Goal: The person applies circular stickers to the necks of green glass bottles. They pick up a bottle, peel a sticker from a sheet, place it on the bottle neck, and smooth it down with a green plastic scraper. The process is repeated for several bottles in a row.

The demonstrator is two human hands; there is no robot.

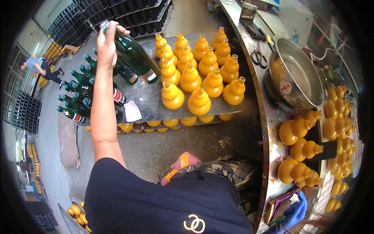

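My left hand (pixel 107 48) is closed round the neck of a dark green glass bottle (pixel 136 56). The bottle leans, its base down and to the right beside the yellow gourd-shaped bottles. Another green bottle (pixel 127 72) is just left of its base. Several yellow gourd-shaped bottles (pixel 190 78) with open glass necks stand in rows on the grey metal table (pixel 150 104). More green bottles (pixel 82 80) crowd the table's left side, partly hidden behind my forearm. A white paper (pixel 132 111) lies near the front edge. My right hand is out of sight.
On the right workbench (pixel 269 137) are a wide metal pan (pixel 302 74), scissors (pixel 258 57), gourd-shaped bottles (pixel 300 150) lying sideways and a blue cloth (pixel 295 212). More yellow bottles (pixel 170 122) show beneath the tabletop. Black trays (pixel 136 17) are stacked behind; a person (pixel 39 67) is far left.
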